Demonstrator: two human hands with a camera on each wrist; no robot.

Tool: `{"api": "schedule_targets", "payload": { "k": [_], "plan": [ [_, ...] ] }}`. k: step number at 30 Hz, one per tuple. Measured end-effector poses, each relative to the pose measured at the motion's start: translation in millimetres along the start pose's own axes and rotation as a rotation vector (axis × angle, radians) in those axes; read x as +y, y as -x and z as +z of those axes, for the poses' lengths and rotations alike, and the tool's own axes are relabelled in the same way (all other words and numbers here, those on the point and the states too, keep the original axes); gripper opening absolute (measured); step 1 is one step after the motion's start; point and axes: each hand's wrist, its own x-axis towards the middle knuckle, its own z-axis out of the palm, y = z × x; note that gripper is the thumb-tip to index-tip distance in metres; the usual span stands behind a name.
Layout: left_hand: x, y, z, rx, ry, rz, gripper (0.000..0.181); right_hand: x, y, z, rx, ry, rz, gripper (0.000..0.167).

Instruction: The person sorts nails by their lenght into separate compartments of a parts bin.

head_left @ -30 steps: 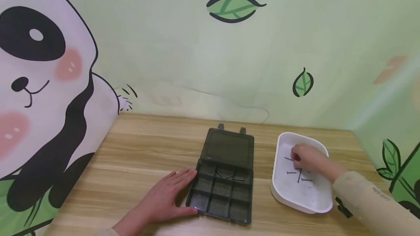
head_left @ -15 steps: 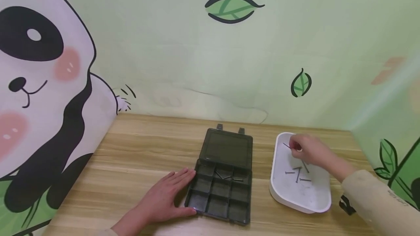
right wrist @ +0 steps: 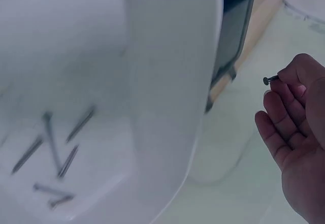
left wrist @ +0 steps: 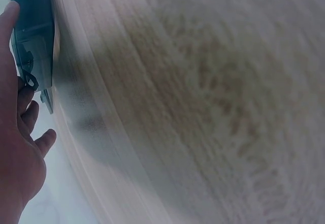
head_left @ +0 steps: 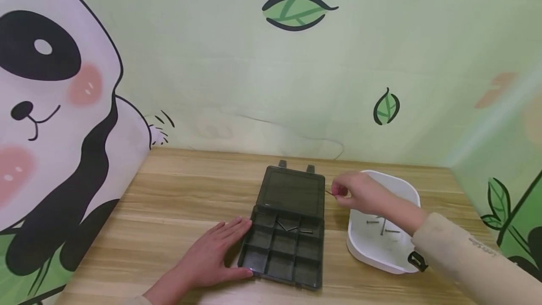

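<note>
A dark, see-through compartment box (head_left: 281, 266) lies on the table with its lid (head_left: 291, 191) folded back. Several nails (head_left: 287, 227) rest in its far row, in the middle and right compartments. My left hand (head_left: 211, 254) rests flat against the box's left side, thumb at the near left corner. My right hand (head_left: 362, 194) pinches one nail (right wrist: 270, 80) between thumb and fingertips, above the gap between lid and white tray. Its flat head shows in the right wrist view. More nails (right wrist: 52, 145) lie scattered in the white tray (head_left: 360, 249), partly hidden by my right forearm.
The wooden table (head_left: 186, 187) meets a green wall (head_left: 203, 60) printed with leaves and a panda. The tray's raised wall stands just right of the box, with a narrow strip of table between. A black strap piece (head_left: 418, 261) sits under my right sleeve.
My right hand has lifted a nail from the tray and carried it left over the rim to beside the lid. The left hand and the box have stayed in place.
</note>
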Motion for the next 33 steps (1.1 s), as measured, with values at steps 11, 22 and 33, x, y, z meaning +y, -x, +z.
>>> {"api": "schedule_targets", "payload": {
  "k": [11,22,33],
  "plan": [
    [-0.1,-0.1,0.2,0.011,-0.001,0.003,0.107,-36.8,-39.7,29.8,-0.106,-0.035,-0.152,0.017],
    [0.2,0.3,0.7,0.026,0.005,0.010,0.106,-53.3,-61.2,47.6,-0.183,-0.042,-0.173,0.013],
    [-0.2,0.7,2.1,0.037,0.000,0.025,0.106,-50.7,-68.5,63.4,-0.208,-0.001,-0.152,0.016]
  ]
}}
